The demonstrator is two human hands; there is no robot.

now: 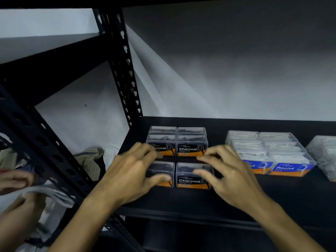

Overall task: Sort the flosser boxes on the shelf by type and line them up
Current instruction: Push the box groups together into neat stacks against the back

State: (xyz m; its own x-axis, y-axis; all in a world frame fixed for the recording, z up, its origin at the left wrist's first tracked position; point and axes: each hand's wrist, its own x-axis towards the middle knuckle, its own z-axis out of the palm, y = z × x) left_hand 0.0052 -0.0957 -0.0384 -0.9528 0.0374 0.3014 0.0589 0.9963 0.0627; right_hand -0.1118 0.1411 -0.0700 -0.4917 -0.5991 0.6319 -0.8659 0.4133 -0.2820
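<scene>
Charcoal boxes (192, 174): left hand (132, 171) hides one label.

Both hands (134, 171) (227, 171) forward, fingers spread

On the shelf (272, 200), the Charcoal boxes (191, 145) sit to the left in two columns side by side, with a near pair (192, 176) set apart in front of the rows behind. The Round boxes (291, 165) stand to their right, also in two columns running back toward the wall, and another box (325, 155) lies farther right at the frame edge. The left hand (134, 173) lies over the near left Charcoal box and the right hand (229, 171) at the right side of its neighbour.
</scene>
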